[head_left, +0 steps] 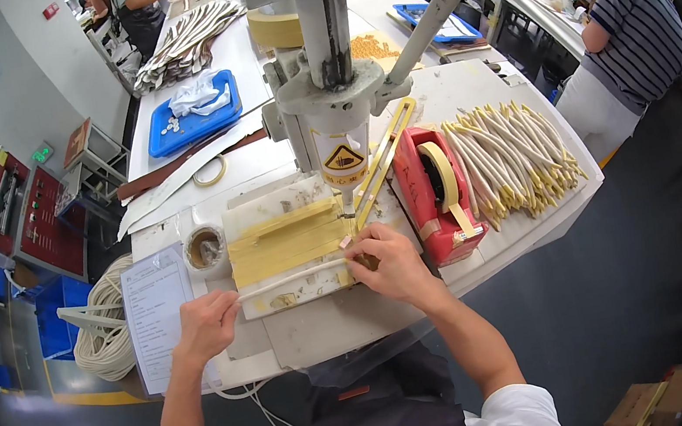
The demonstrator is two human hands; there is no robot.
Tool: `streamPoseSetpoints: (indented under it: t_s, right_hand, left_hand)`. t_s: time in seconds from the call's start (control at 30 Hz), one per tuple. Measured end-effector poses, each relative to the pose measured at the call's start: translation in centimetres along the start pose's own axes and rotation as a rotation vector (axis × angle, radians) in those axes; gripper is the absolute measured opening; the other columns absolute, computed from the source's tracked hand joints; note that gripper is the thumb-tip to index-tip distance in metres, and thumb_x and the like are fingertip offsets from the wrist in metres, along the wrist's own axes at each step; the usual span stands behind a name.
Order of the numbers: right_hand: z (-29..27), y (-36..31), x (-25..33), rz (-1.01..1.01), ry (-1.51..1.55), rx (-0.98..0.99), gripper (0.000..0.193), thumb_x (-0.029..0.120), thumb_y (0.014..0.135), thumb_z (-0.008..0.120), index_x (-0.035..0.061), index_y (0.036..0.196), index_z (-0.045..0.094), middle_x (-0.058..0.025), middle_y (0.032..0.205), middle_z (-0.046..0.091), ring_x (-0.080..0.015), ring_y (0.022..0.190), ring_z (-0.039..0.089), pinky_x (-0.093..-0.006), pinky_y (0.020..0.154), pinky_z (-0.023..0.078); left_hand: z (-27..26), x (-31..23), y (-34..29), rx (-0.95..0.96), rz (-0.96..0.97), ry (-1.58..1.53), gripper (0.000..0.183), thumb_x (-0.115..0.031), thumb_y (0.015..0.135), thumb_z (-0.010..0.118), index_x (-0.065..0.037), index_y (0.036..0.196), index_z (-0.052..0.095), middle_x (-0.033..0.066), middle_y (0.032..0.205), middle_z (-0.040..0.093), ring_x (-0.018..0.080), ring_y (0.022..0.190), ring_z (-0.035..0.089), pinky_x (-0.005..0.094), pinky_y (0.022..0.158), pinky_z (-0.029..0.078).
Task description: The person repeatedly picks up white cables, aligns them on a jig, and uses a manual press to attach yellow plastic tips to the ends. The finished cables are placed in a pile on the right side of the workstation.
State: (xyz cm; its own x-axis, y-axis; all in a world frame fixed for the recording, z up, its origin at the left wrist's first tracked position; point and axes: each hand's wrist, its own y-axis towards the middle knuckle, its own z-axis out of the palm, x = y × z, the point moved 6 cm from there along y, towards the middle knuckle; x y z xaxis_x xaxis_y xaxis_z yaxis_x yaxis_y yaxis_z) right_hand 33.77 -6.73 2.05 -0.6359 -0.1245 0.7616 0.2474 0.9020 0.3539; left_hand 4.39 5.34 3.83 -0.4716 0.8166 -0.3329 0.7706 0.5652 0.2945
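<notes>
Along the worktop's (549,221) front edge, we hold a slim white cord (294,280) across the near part of a yellow-taped block (288,243). It looks plain, pale and nearly straight, slanting up slightly to the right. Our left hand (206,326) pinches it just past the block's left edge; our right hand (391,267) grips it near the right edge, its fingers hiding that end. Toward the worktop's right edge lies a bundle of yellow-tipped white cords (514,161).
</notes>
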Motion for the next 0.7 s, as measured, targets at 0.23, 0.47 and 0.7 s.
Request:
streamPoseSetpoints:
  t_s: [0.23,0.47,0.7]
  right_hand:
    - [-0.5,-0.3,1.2,-0.088,-0.069,-0.061,0.021,0.01,0.082,0.077,0.0027,0.102,0.074,-0.0136,0.099,0.067,-0.0313,0.095,0.067,-0.039,0.081,0.056]
    - [-14.5,-2.9,7.9,0.138,-0.085,-0.287,0.024,0.016,0.09,0.075,-0.0026,0.105,0.074,-0.0143,0.097,0.071,-0.0185,0.07,0.072,-0.0326,0.061,0.058]
    - [-16.9,-1.0,0.5,0.795,0.062,0.135,0.024,0.018,0.092,0.073,-0.004,0.099,0.077,-0.005,0.073,0.068,-0.0091,0.057,0.061,-0.0245,0.049,0.049]
  left_hand:
    - [0.4,0.5,0.0,-0.104,0.01,-0.072,0.006,-0.008,0.084,0.072,-0.006,0.089,0.072,0.0088,0.074,0.067,0.0306,0.066,0.065,0.0403,0.058,0.05]
    - [-0.8,0.4,-4.3,-0.181,-0.275,-0.497,0.006,-0.003,0.086,0.07,0.003,0.087,0.073,0.0124,0.073,0.068,0.0214,0.062,0.066,0.0328,0.058,0.051]
    - [5.1,-8.2,-6.1,0.014,-0.581,-1.406,0.019,-0.007,0.096,0.067,0.011,0.099,0.072,0.0164,0.082,0.071,0.0209,0.068,0.069,0.0327,0.065,0.058]
